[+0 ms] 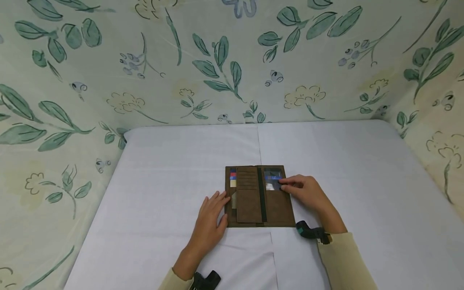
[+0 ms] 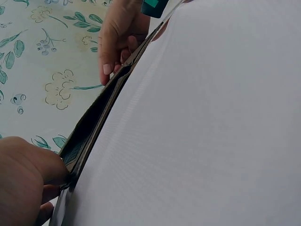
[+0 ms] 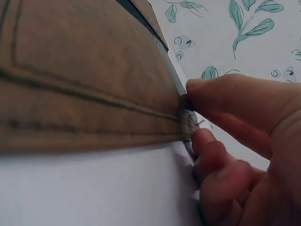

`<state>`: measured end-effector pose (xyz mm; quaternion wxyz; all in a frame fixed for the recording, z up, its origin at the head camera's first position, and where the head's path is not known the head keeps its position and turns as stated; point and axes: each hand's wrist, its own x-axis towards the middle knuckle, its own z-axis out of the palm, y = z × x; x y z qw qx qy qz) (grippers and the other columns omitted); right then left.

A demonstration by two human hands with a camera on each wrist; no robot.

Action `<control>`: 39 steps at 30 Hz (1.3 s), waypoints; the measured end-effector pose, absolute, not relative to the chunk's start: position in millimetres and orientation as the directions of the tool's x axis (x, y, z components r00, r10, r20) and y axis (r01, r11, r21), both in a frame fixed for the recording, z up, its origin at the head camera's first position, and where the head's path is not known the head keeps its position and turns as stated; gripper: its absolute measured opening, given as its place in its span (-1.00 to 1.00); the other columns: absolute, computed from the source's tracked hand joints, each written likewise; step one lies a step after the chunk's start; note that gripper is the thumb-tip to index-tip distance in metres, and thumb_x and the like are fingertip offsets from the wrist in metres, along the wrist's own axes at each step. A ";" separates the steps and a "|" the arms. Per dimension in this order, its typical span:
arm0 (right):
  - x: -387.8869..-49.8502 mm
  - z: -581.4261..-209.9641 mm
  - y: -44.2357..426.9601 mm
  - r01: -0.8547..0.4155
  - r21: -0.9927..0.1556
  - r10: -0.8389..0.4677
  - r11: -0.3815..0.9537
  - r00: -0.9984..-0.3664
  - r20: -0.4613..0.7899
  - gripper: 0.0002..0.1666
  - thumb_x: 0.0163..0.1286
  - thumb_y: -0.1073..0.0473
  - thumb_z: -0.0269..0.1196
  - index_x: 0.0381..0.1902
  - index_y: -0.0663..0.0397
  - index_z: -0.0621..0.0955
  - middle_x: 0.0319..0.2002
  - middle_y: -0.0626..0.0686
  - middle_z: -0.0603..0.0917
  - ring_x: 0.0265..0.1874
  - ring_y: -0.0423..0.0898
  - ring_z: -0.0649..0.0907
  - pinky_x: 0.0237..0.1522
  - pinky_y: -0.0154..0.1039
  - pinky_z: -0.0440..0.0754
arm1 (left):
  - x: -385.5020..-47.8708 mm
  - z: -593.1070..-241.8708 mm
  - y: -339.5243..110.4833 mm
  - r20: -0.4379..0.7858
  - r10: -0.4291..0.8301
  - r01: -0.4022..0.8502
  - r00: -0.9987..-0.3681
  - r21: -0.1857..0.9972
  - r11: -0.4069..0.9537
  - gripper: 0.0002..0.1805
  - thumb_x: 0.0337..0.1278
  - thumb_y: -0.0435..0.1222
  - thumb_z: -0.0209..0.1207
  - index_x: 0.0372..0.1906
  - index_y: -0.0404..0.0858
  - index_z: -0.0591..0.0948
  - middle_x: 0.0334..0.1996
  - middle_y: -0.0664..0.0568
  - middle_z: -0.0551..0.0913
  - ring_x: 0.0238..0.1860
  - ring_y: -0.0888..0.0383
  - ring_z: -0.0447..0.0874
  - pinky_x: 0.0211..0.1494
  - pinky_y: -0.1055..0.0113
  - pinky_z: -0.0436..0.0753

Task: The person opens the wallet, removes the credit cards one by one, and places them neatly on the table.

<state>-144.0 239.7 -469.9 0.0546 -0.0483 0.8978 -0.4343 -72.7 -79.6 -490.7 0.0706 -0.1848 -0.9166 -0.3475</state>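
Wallet (image 1: 279,209): brown and stitched, lies unfolded on the surface (image 1: 152,177), about midway between left and right edges, well apart from the far edge.
Slotted flap (image 1: 250,211): covers most of the wallet's left half, with slots stacked across the upper part.
Coloured cards (image 1: 233,177): peek out in a narrow strip between flap and wallet's left edge, near the far-left corner.
Dark strip (image 1: 261,195): runs lengthwise beside the flap, near the fold.
Clear window (image 1: 272,186): sits in the upper part of the right half, with blue and white showing through.
Left hand (image 1: 208,225): touches the wallet's left edge with fingertips, thumb beside the near-left corner; grip wide, fingers loosely spread.
Right hand (image 1: 308,193): reaches over the wallet's right edge to the clear window; grip narrow, thumb and forefinger close together; cannot tell whether pinching anything.
Wrist cameras: 2, dark, 1 on the left wrist (image 1: 208,280), 1 on the right (image 1: 308,230).
Sleeves (image 1: 344,257): pale yellow, end at both wrists.
Floral cloth (image 1: 253,108): hangs behind the far edge, patterned with green leaves and pale flowers.
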 end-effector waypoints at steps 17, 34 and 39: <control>-159.0 -455.0 226.7 0.069 -0.744 -0.146 0.664 -0.965 -0.219 -0.83 0.23 0.21 0.33 -0.26 0.20 0.66 -0.44 0.04 0.50 -0.41 -0.06 0.44 -0.39 -0.25 0.42 | -72.9 -493.0 -79.7 0.302 0.292 0.418 -0.908 0.596 0.685 -0.50 0.15 -0.43 0.20 0.24 -0.29 0.50 0.33 -0.09 0.41 0.41 -0.07 0.22 0.44 -0.15 0.07; -164.0 -445.0 223.7 0.097 -0.732 -0.172 0.674 -0.943 -0.284 -0.85 0.35 0.26 0.19 -0.32 0.26 0.64 -0.44 0.04 0.56 -0.37 -0.06 0.47 -0.29 -0.22 0.43 | -72.4 -492.0 -79.3 0.300 0.297 0.421 -0.907 0.591 0.688 -0.50 0.15 -0.43 0.20 0.24 -0.29 0.50 0.34 -0.08 0.41 0.42 -0.07 0.22 0.44 -0.15 0.06; -164.3 -446.8 222.5 0.108 -0.722 -0.150 0.683 -0.947 -0.284 -0.84 0.36 0.26 0.17 -0.31 0.27 0.63 -0.48 0.02 0.51 -0.39 -0.07 0.45 -0.34 -0.23 0.40 | -72.2 -490.9 -79.1 0.278 0.297 0.406 -0.914 0.595 0.694 -0.49 0.16 -0.43 0.20 0.26 -0.27 0.49 0.35 -0.06 0.40 0.43 -0.05 0.20 0.45 -0.13 0.04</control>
